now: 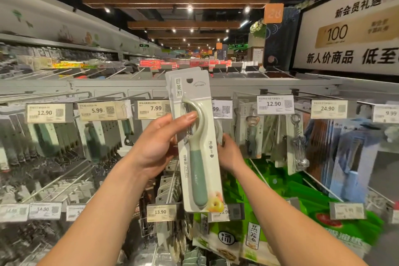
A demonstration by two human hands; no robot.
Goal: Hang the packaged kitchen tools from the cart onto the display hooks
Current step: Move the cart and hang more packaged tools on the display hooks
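A pale green cardboard blister pack with a green-handled peeler (195, 142) is held upright in front of the grey display rack, its hanging hole at the top and not on any hook. The left hand (158, 143) pinches the pack's left edge, with the thumb flat across the front over the peeler's head and the other fingers hidden behind the card. The right hand (230, 153) is at the pack's right edge with its fingers curled towards the back; the card hides whether they grip it. Left of the pack is a yellow 7.99 price tag (151, 109). Just right of the pack hangs a carded bottle opener (251, 134). Below the pack are a 13.90 tag (160, 211) and bright green bags (319, 211).
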